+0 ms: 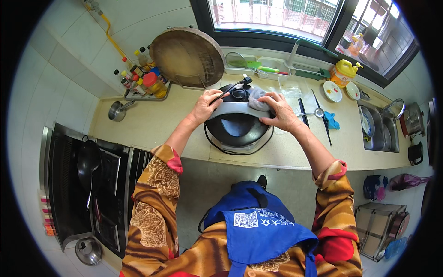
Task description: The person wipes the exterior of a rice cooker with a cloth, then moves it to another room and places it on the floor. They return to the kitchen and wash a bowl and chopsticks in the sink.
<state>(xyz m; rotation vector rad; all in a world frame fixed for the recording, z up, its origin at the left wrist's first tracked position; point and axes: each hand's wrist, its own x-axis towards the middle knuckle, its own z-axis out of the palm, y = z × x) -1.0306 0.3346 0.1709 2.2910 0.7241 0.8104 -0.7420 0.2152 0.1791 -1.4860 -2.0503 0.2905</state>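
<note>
An electric cooker (235, 130) with a black lid and a grey band across its top stands on the countertop in front of me. My left hand (206, 105) is at the left end of the band, its fingers closed around a black power cord (225, 92). The plug (246, 80) sticks up above the dark knob (238, 92) of the lid. In my right hand (279, 110) is a bunched grey cloth (258, 98), pressed against the right side of the lid. The right thumb touches the band's front edge. More cord loops around the cooker's base.
A round wooden board (188, 57) leans behind, beside a tray of bottles (138, 81). Rightward lie black chopsticks (303, 112), a ladle (318, 112), a blue rag (331, 120) and a sink (387, 133). A saucepan (117, 111) and a stove with a wok (88, 166) are left.
</note>
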